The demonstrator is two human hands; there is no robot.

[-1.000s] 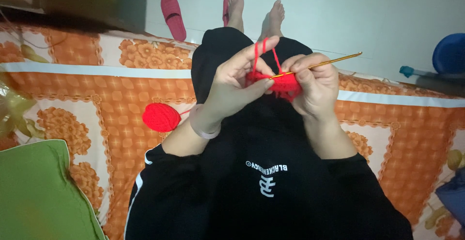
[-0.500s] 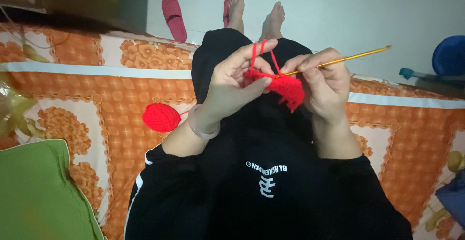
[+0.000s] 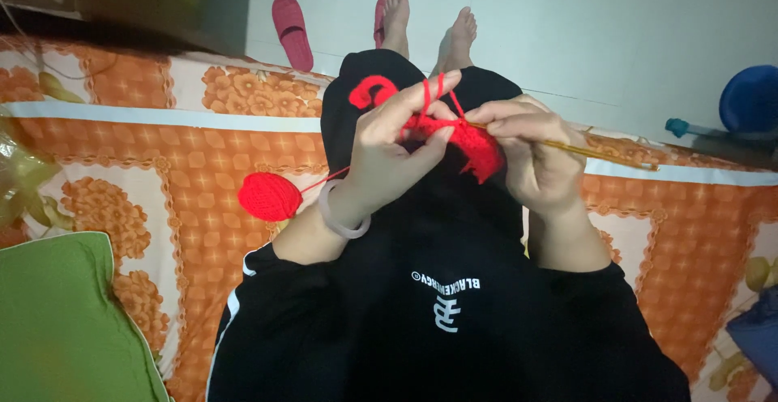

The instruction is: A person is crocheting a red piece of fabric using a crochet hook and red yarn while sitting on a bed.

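A small red crochet piece sits between both hands, seemingly early. Left hand pinches it, yarn looped over; right hand grips the hook. Most of the yarn ball beside the left wrist remains.

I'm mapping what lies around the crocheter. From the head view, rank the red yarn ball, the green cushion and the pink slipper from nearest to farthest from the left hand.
1. Red yarn ball, just left of the left hand, on the orange bedspread.
2. Pink slipper, on the floor, upper left.
3. Green cushion, bottom-left corner.
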